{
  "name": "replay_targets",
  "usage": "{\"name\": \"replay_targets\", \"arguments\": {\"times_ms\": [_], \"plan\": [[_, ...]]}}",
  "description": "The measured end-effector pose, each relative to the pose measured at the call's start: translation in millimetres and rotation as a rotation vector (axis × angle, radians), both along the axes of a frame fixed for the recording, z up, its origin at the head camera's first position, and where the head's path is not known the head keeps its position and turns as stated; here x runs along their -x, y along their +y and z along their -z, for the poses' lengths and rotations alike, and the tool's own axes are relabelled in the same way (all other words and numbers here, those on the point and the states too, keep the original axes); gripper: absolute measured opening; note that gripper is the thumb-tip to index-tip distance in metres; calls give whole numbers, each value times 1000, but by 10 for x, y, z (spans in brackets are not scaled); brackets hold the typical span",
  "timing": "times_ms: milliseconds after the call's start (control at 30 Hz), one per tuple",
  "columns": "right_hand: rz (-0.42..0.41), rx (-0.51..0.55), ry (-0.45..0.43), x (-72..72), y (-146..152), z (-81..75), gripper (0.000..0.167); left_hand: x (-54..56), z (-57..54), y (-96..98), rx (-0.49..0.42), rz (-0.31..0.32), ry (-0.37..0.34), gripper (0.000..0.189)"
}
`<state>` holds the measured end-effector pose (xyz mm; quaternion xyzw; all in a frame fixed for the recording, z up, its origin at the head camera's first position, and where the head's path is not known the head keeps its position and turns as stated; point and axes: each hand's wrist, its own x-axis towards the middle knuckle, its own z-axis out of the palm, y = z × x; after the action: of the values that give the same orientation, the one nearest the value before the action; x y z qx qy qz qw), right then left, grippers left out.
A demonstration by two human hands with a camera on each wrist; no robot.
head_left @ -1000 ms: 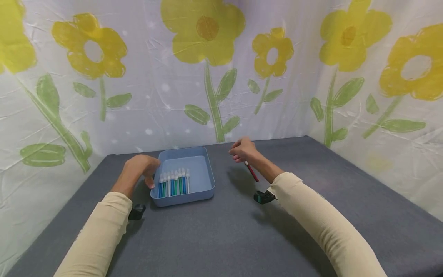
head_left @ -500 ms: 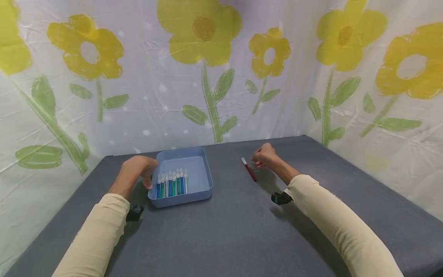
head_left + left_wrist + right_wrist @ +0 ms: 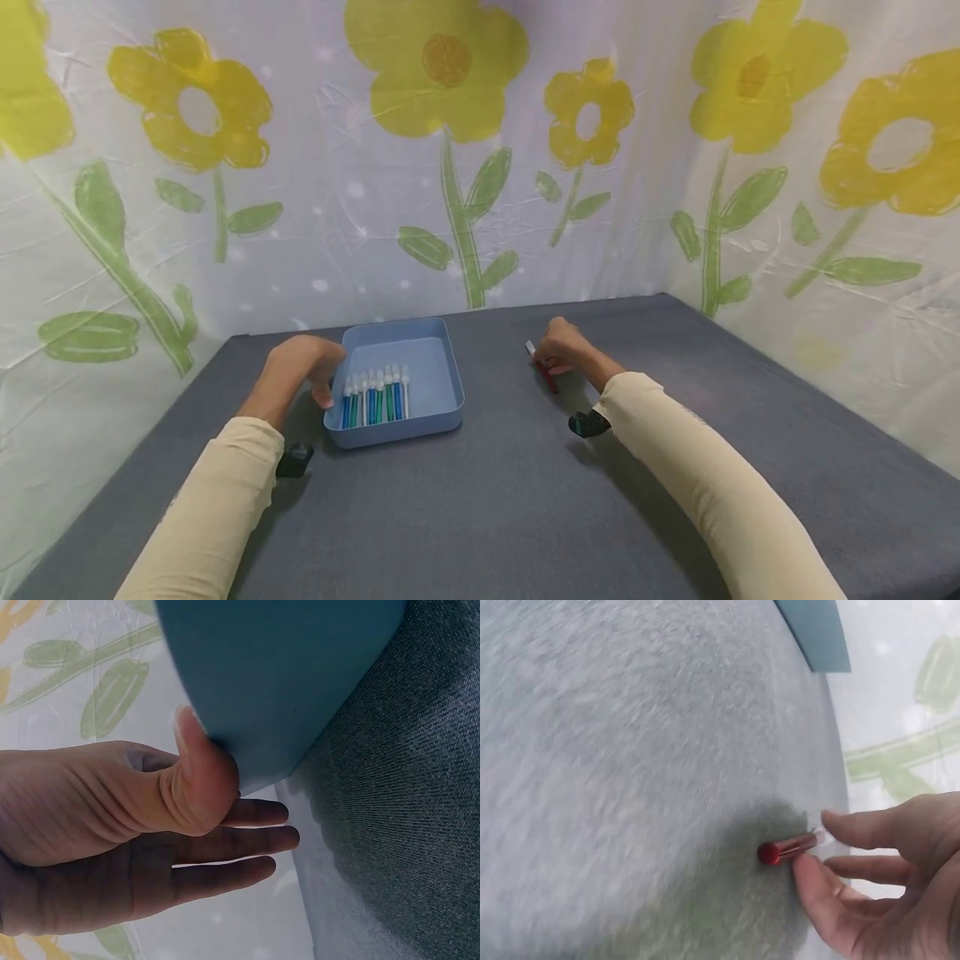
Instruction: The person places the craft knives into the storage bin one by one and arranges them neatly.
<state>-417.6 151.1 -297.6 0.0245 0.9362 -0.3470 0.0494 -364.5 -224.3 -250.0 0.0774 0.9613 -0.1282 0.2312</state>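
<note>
In the head view my left hand (image 3: 303, 364) is at the left side of a blue tray (image 3: 446, 367). The left wrist view shows its bent thumb (image 3: 202, 784) against the tray's outer wall (image 3: 277, 667) and several fingers straight beyond the corner; the index finger is hidden. A row of slim markers (image 3: 377, 398) with blue, green and white barrels and clear caps lies in the tray. My right hand (image 3: 564, 346) pinches a red marker (image 3: 786, 848) lying on the table, thumb and a finger on either side near its clear cap.
A dark grey cloth (image 3: 465, 517) covers the table. A curtain (image 3: 300, 167) with yellow flowers stands behind and along the sides. Each wrist wears a black camera, one of them the right camera (image 3: 588, 423).
My right hand first swings right, away from the tray and off the red marker, then comes back left and down onto it. The left hand and the tray stay in place.
</note>
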Motion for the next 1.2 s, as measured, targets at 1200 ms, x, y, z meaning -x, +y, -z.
{"name": "replay_targets", "arguments": {"times_ms": [1200], "plan": [[-60, 139, 59, -170, 19, -320, 14, -4, -6, -5, 5, 22, 4, 100]]}}
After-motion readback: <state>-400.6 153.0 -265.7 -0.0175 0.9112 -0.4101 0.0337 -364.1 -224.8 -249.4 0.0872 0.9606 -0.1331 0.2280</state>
